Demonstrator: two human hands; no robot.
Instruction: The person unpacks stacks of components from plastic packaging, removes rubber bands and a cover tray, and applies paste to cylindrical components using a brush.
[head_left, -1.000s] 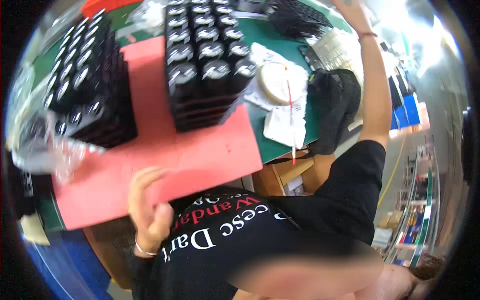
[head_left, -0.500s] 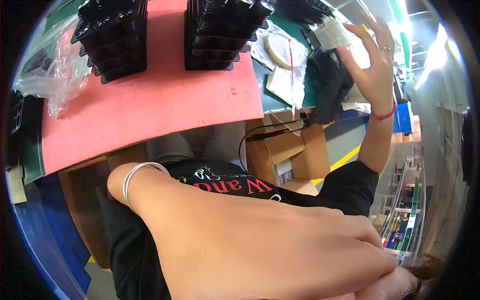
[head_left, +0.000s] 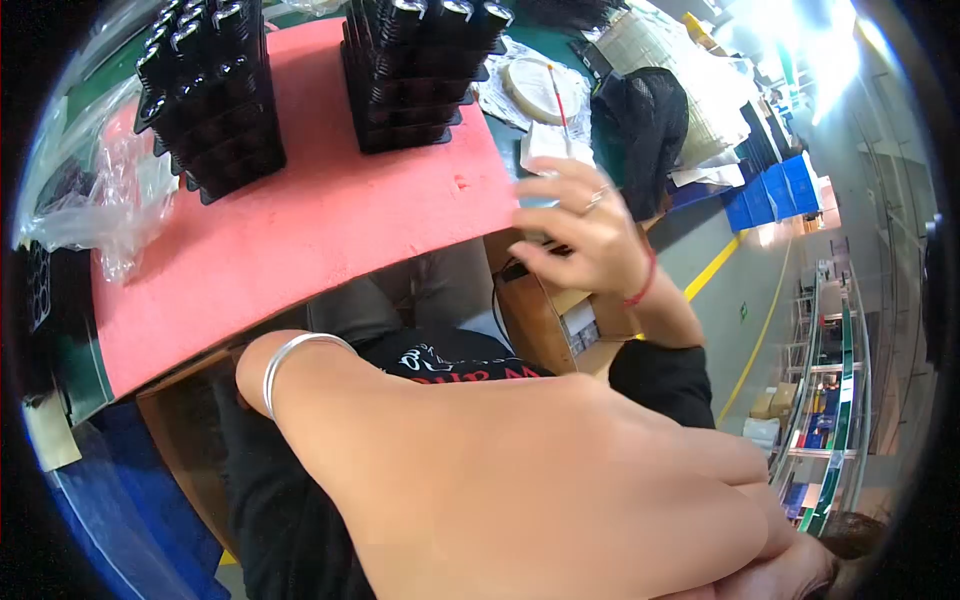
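My left hand (head_left: 590, 490), with a silver bangle at its wrist, fills the foreground close to the camera. Its fingers are bent and close together towards the lower right, and their tips are hidden; what they hold, if anything, cannot be seen. My right hand (head_left: 585, 225), with a ring and a red bracelet, is over the right front corner of the pink foam mat (head_left: 330, 230). Its fingers are apart and slightly blurred, with nothing in them. Just beyond it are a white folded cloth (head_left: 545, 146) and a roll of tape (head_left: 535, 90).
Two stacks of black plastic trays, a left stack (head_left: 225, 130) and a right stack (head_left: 405, 80), stand on the mat. Clear plastic bags (head_left: 125, 190) lie at the left. A cardboard box (head_left: 540, 320) is below the table edge; blue bins (head_left: 770, 200) stand at the right.
My right hand has come down and left, from raised at the upper right to near the mat's corner. The view has shifted slightly. My left hand stays close to the camera.
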